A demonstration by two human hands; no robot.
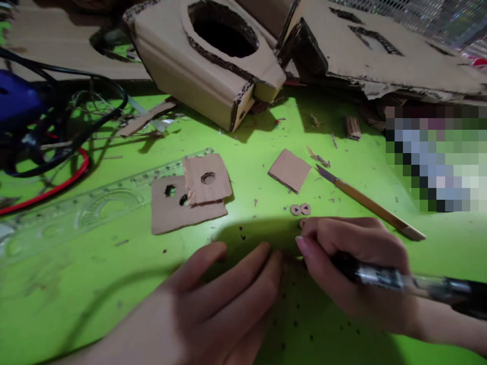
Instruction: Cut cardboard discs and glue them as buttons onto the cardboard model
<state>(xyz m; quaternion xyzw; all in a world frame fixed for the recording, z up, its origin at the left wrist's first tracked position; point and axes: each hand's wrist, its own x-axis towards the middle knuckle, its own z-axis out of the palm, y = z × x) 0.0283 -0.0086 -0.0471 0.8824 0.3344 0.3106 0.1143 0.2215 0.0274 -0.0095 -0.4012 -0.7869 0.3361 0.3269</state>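
My left hand [228, 299] rests on the green table at the lower middle, its fingers stretched and a little apart. Just right of it, my right hand [353, 274] is closed round a black and clear pen [395, 279]; the pen's tip is hidden by the fingers. Beyond my right fingertips lie two small round cardboard discs [300, 209] marked with dark triangles, and a third disc [303, 222] is partly covered by that hand. A square cardboard piece [290, 171] and a craft knife [369, 203] lie farther off.
Cardboard pieces with holes [208, 177] overlap a clear ruler [114, 197] at the left. Black and red cables [57, 187] lie at far left. A large cardboard box with a round opening [190, 61] and a cut cardboard sheet [395, 50] stand at the back. Small dark scraps dot the green table [114, 289].
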